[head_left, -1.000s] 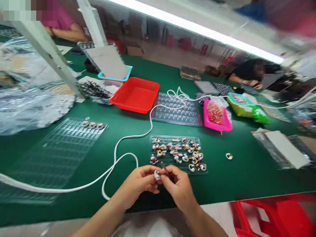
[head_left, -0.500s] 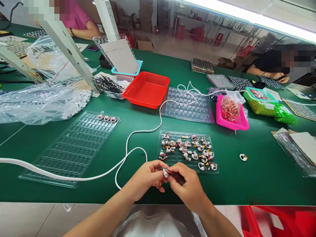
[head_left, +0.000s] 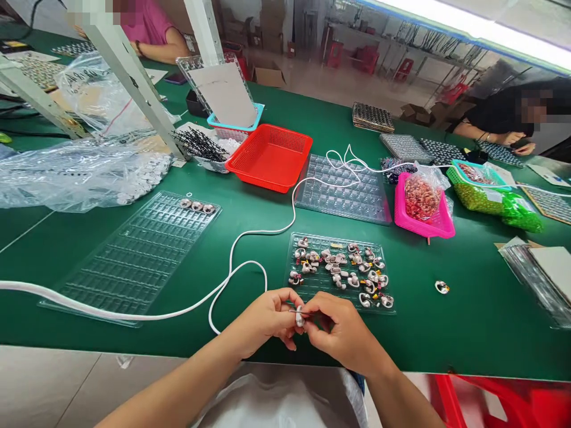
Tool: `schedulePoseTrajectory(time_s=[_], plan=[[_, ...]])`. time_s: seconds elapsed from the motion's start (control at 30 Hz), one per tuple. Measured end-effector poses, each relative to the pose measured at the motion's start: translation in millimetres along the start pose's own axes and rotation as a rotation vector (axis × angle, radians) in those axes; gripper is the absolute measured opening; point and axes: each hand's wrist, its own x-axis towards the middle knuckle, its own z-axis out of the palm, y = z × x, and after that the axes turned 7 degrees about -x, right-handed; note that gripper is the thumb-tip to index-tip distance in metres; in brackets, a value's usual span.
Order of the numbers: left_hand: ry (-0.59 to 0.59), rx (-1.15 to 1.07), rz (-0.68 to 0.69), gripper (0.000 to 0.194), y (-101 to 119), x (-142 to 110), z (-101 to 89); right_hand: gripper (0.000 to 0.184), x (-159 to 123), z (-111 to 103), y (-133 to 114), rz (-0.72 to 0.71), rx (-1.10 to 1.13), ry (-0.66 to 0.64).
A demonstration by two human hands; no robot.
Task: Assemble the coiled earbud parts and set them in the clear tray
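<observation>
My left hand (head_left: 272,318) pinches a small white, silvery earbud part (head_left: 300,316) between thumb and fingers. My right hand (head_left: 336,327) is closed on thin dark tweezers (head_left: 307,313), whose tip lies across the earbud part. Just beyond both hands, a clear plastic tray (head_left: 289,303) carries several similar earbud parts, some with yellow or pink bits. A single earbud part (head_left: 442,288) lies on the green table to the right. Another clear tray (head_left: 129,261), at the left, has three earbud parts (head_left: 197,206) in its far corner.
A white cable (head_left: 250,233) winds over the green table (head_left: 250,208). Farther back are a red basket (head_left: 272,157), a stacked clear tray (head_left: 343,196) and a pink basket (head_left: 426,226) with a bag of copper-coloured parts. Two other people sit beyond, at left and right.
The tweezers have turned, so their thin tip now points left across the earbud part. The earbud part sits slightly lower between my fingers. The whole view has shifted a little.
</observation>
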Motion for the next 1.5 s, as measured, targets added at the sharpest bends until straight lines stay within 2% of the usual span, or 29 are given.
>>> schedulePoseTrajectory(time_s=[0.13,0.23,0.37,0.5,0.63,0.83,1.1,1.33,1.5], plan=[[0.012,0.020,-0.024,0.032,4,-2,1.3,0.024,2,-1,0,-0.025,-0.009,0.007],[0.003,0.016,0.004,0.034,8,-4,3.3,0.015,4,0,-1,0.060,0.058,0.036],[-0.019,0.076,0.160,0.033,8,-8,6.1,0.004,5,5,0,0.241,0.215,0.097],[0.114,0.219,0.273,0.026,2,-9,8.8,0.011,5,11,3,0.315,0.328,0.155],[0.190,0.236,0.357,0.029,-6,-11,8.9,0.016,5,14,8,0.329,0.390,0.176],[0.211,0.355,0.448,0.017,-9,-14,5.7,0.021,5,13,10,0.337,0.460,0.141],[0.146,0.363,0.503,0.015,-9,-12,0.9,0.026,8,16,12,0.390,0.543,0.149],[0.226,0.543,0.557,0.010,-13,-10,-3.5,0.026,10,17,8,0.416,0.552,0.131],[0.232,0.550,0.534,0.011,-14,-11,-4.2,0.020,10,14,7,0.397,0.500,0.104]])
